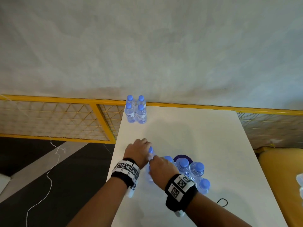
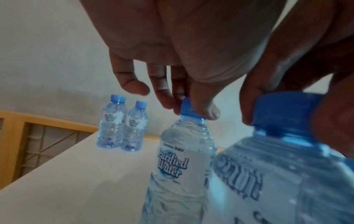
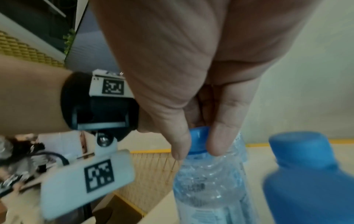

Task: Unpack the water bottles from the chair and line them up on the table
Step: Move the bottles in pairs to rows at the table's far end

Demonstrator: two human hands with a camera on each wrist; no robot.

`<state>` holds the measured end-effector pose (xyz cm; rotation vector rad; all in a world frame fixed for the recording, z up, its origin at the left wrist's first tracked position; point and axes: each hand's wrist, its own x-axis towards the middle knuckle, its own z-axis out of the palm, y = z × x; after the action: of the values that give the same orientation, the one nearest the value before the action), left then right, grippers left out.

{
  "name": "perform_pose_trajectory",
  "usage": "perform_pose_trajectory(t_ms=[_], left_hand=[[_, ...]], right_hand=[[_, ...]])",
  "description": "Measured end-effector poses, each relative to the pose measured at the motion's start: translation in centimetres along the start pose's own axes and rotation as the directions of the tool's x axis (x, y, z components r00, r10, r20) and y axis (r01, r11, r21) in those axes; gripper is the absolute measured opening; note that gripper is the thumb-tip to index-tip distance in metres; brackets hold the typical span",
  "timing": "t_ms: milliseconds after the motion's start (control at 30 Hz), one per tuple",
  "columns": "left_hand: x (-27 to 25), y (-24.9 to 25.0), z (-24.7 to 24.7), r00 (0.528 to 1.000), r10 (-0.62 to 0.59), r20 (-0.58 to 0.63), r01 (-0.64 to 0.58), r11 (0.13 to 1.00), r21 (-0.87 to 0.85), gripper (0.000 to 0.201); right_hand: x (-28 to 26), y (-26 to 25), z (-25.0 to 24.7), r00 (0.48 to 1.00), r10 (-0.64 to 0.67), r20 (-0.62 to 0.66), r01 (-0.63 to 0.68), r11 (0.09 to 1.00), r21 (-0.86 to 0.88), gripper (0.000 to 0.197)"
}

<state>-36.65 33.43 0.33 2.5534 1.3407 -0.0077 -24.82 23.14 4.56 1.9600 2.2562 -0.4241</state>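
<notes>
Four clear water bottles [image 1: 136, 112] with blue caps stand in a tight block at the far left corner of the white table [image 1: 205, 136]. My left hand [image 1: 145, 149] pinches the cap of an upright bottle [image 2: 184, 159] near the table's left edge. Close behind that bottle, my right hand [image 1: 159, 166] pinches the cap of a second bottle [image 3: 208, 181], whose body is mostly hidden under the hand in the head view. Three more bottles [image 1: 196, 170] cluster just right of my right hand.
A dark blue round object [image 1: 182, 158] lies behind the near cluster. A black cord loop [image 1: 222, 202] lies near the table's front. A yellow mesh fence [image 1: 57, 118] runs behind and left of the table. A yellow cushioned seat [image 1: 278, 177] stands at the right.
</notes>
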Motion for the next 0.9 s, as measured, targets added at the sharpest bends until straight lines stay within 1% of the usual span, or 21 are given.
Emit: perform_pose_trajectory(t_ms=[67,167,233,300,367,400,533,600,700,767,800,833,867,900], left_hand=[[1.9,-0.4,-1.2,0.999,0.005,-0.042,-0.004,0.999,0.038,0.018],[5.6,-1.1,-3.4,0.993,0.005,-0.115,0.001,0.998,0.056,0.008],[8.7,-1.5,-4.9,0.988,0.025,-0.149,-0.014,0.997,0.076,0.005],[12.1,-2.0,-6.0,0.987,0.038,-0.158,-0.025,0.996,0.081,0.006],[15.6,-2.6,-6.5,0.989,0.040,-0.142,-0.027,0.995,0.091,0.010],[17.2,-3.0,-6.6,0.990,0.038,-0.132,-0.024,0.994,0.105,0.009],[22.7,-4.7,-6.1,0.994,0.065,-0.084,-0.054,0.991,0.124,0.015],[24.8,-5.3,-5.7,0.996,0.064,-0.067,-0.055,0.990,0.127,0.017],[27.4,-6.4,-4.9,0.999,0.043,-0.008,-0.042,0.995,0.086,0.019],[28.6,-7.2,-4.4,0.999,0.032,0.011,-0.033,0.996,0.079,0.017],[29.0,-7.5,-4.1,0.999,0.030,0.018,-0.031,0.997,0.072,0.016],[29.4,-7.8,-3.9,0.999,0.032,0.017,-0.033,0.998,0.059,0.015],[29.6,-8.0,-3.8,0.999,0.036,0.014,-0.037,0.998,0.051,0.014],[29.8,-8.1,-3.9,0.999,0.044,0.011,-0.045,0.998,0.050,0.013]], right_hand=[[1.2,0.6,-1.5,0.999,0.025,-0.039,-0.023,0.999,0.049,0.025],[4.0,2.2,-4.1,0.993,0.054,-0.103,-0.041,0.991,0.130,0.022],[6.2,3.5,-5.5,0.989,0.086,-0.116,-0.069,0.988,0.141,0.022],[8.9,4.8,-6.0,0.985,0.119,-0.128,-0.100,0.985,0.140,0.029],[11.6,5.9,-6.1,0.981,0.139,-0.133,-0.123,0.985,0.123,0.037],[12.9,6.3,-5.9,0.981,0.147,-0.127,-0.132,0.984,0.119,0.037],[17.5,8.2,-4.8,0.984,0.167,-0.064,-0.159,0.981,0.115,0.021],[19.6,9.2,-4.2,0.982,0.176,-0.062,-0.170,0.981,0.098,0.021],[22.0,10.4,-3.8,0.986,0.150,-0.072,-0.145,0.987,0.063,0.024],[23.6,11.1,-3.7,0.988,0.132,-0.083,-0.128,0.991,0.044,0.024],[24.1,11.4,-4.0,0.985,0.142,-0.095,-0.134,0.987,0.082,0.024],[24.8,11.7,-4.2,0.985,0.162,-0.067,-0.154,0.981,0.117,0.024],[25.4,11.9,-4.4,0.987,0.150,-0.055,-0.142,0.981,0.131,0.023],[25.9,12.0,-4.7,0.987,0.159,-0.033,-0.154,0.980,0.122,0.021]])
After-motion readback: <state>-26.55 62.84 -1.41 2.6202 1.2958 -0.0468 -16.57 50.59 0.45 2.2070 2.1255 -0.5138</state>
